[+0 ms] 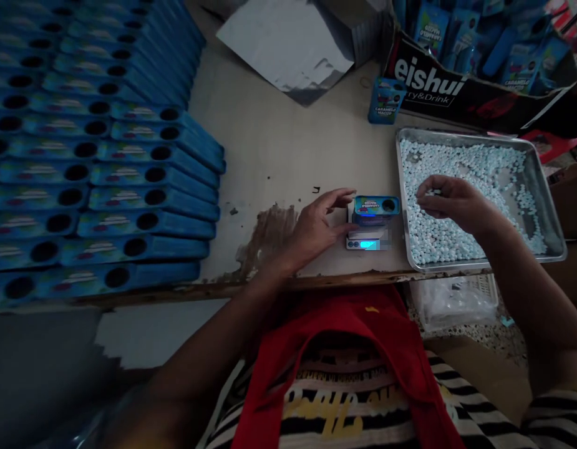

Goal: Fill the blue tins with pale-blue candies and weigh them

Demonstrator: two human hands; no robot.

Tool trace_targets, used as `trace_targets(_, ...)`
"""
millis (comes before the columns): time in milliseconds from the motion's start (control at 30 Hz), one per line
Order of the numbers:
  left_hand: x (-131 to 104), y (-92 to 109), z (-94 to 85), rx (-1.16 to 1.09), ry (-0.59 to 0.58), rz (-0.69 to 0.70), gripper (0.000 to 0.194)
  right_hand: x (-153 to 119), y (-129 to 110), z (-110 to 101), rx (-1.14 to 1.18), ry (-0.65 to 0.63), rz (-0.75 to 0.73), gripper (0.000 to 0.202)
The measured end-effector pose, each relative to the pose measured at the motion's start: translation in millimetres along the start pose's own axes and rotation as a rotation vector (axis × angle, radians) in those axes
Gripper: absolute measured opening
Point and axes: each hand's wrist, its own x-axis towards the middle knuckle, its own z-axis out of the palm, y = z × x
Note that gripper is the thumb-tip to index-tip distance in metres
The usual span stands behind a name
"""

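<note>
A small blue candy box (373, 206) with a dark round hole in its top stands on a little digital scale (352, 244) with a lit display. My left hand (316, 226) is at the box's left side, thumb and fingers apart; whether the fingertips touch it I cannot tell. My right hand (454, 202) hovers over a metal tray (402, 187) spread with small pale blue and white candies (450, 243). Its fingers are pinched together, and what lies between them is hidden.
Rows of blue boxes (148, 196) with holes fill the table's left side. A single blue box (384, 103) stands by a black carton (410, 100) full of similar boxes. White sheets (283, 47) lie at the back. The table's front edge (325, 282) is worn.
</note>
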Motion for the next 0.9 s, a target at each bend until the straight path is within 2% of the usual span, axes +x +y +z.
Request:
trace_targets(167,-5.3,7.8,-21.0,0.058,0.002,0.018,0.057,8.2,-58.2,20.1,-0.614,-0.059,-0.218,0.004)
trace_targets(300,-9.6,11.1,-34.4,0.098,-0.039,0.049,0.052,11.6,-76.3,33.4,-0.826,-0.113,-0.237,0.019)
trace_targets(467,-9.9,6.6,-39.9,0.111,-0.059,0.053,0.051,13.4,-77.8,40.5,-0.912,-0.109,-0.216,0.025)
trace_targets(700,-6.9,-0.2,-42.7,0.096,-0.047,0.033,0.052,15.9,-78.5,38.7,-0.92,-0.088,-0.229,0.03)
trace_targets(900,-6.7,-5.4,-43.8,0.064,-0.012,0.042,0.053,21.3,-83.0,44.8,-0.943,-0.083,-0.227,0.019)
